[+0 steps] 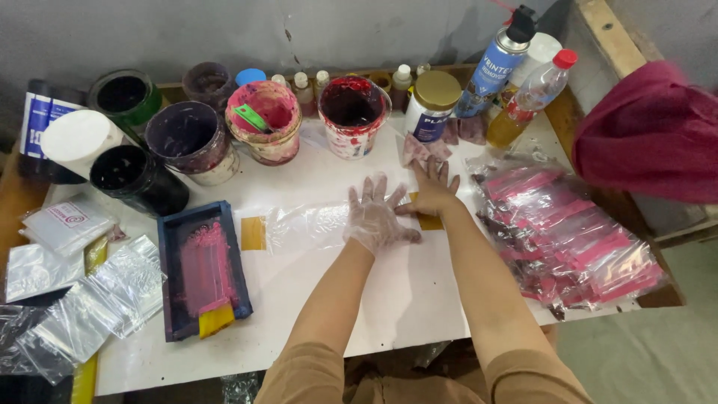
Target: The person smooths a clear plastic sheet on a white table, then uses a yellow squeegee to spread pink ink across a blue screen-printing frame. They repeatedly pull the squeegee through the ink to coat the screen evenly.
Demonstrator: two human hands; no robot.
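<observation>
Both hands lie open and flat mid-desk: the gloved left hand (376,215) presses a clear plastic pouch (314,224), the bare right hand (434,193) beside it.

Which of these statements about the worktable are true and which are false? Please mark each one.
1. The left hand wears a thin clear glove. True.
2. Both hands press flat on a clear plastic pouch on the white board. True.
3. The small printing screen frame lies to the right of the hands. False: it lies to their left, with pink ink and a yellow squeegee in it.
4. The pile of pink printed pouches lies at the right side of the table. True.
5. The spray can lies on its side. False: it stands upright at the back.
6. The right hand holds a paint tub. False: it holds nothing.
</observation>
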